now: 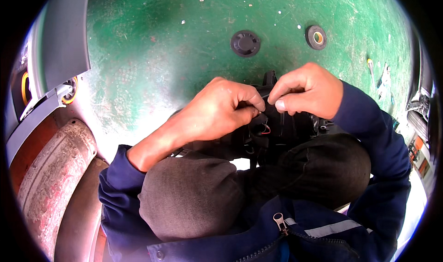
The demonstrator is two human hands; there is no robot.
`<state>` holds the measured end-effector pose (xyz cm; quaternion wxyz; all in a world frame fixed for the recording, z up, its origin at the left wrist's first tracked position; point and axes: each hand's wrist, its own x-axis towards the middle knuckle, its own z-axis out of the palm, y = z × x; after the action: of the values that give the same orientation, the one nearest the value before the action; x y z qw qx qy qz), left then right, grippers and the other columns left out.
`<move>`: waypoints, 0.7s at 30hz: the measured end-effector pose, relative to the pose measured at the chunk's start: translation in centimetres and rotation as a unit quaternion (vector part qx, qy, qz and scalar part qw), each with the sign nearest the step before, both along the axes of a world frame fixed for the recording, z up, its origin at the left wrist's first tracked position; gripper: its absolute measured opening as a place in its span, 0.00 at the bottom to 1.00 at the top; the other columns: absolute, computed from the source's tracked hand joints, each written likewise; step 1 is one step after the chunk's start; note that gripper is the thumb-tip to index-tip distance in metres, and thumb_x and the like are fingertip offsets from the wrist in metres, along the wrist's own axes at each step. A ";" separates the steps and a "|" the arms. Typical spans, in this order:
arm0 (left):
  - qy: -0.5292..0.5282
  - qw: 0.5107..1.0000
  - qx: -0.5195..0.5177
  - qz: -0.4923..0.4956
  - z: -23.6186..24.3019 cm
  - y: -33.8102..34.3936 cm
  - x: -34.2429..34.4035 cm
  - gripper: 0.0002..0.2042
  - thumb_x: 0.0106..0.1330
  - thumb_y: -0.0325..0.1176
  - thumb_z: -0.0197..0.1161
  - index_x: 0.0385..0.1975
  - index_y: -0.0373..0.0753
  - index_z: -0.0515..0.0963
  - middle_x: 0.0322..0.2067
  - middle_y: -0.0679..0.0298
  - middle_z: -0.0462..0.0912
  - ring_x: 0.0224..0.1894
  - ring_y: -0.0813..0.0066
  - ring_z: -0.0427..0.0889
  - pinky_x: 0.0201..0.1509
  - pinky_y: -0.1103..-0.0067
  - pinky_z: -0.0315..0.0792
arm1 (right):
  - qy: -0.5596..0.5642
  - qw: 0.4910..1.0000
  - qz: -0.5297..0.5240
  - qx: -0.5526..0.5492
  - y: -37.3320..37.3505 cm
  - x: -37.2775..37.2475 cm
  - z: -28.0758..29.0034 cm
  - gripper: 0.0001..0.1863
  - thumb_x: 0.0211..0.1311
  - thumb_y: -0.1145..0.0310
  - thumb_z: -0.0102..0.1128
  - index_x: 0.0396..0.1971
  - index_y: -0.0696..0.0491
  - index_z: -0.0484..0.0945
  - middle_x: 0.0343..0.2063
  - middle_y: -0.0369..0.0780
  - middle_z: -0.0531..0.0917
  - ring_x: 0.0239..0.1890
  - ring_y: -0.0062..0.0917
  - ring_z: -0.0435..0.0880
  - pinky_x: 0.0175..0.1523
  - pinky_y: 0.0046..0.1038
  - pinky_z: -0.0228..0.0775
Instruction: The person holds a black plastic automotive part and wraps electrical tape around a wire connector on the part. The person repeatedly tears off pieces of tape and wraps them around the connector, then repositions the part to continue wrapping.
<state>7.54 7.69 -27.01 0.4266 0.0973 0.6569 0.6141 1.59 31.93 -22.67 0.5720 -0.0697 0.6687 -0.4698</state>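
My left hand [220,104] and my right hand [308,92] meet above a black part [295,123] between my knees. Thumb and forefinger are pinched together on each hand, with the fingertips of both close to each other. Whatever lies between them is dark and thin, too small to make out. Under the left fingertips a short bit of reddish wire [266,130] shows against the black part. Much of that part is hidden by my hands and legs.
On the green floor [152,45] beyond my hands lie a round black cap [245,43] and a roll of black tape [310,37]. A screwdriver [370,67] lies at the right. Left stand a grey panel [67,36] and a worn, curved metal piece [57,174].
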 end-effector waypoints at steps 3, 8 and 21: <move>0.004 1.000 -0.004 0.002 0.3 -0.1 0.0 0.06 0.66 0.17 0.64 0.39 0.33 0.84 0.32 0.66 0.86 0.36 0.85 0.81 0.40 0.80 0.76 | 0.002 0.999 0.034 0.026 -0.8 0.8 -0.1 0.12 0.61 0.69 0.67 0.38 0.61 0.89 0.23 0.39 0.86 0.26 0.20 0.83 0.34 0.26 0.75; -0.008 1.000 -0.002 0.028 -0.1 0.0 0.6 0.06 0.66 0.16 0.64 0.37 0.34 0.81 0.31 0.67 0.85 0.36 0.85 0.82 0.39 0.81 0.76 | -0.002 0.996 0.067 0.060 -1.8 1.4 -0.5 0.11 0.61 0.67 0.68 0.36 0.59 0.90 0.20 0.42 0.85 0.23 0.24 0.83 0.32 0.30 0.74; 0.062 0.997 -0.007 0.035 0.5 0.1 0.7 0.09 0.62 0.18 0.68 0.39 0.35 0.78 0.29 0.65 0.84 0.30 0.82 0.81 0.32 0.77 0.76 | 0.243 0.960 0.135 0.040 -2.3 3.4 -2.6 0.10 0.51 0.65 0.68 0.22 0.57 0.85 0.20 0.48 0.83 0.25 0.45 0.84 0.34 0.42 0.76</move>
<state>8.21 7.75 -26.49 0.3640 0.1084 0.6895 0.6167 5.03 29.63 -25.30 0.4530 -0.2480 0.7903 -0.3298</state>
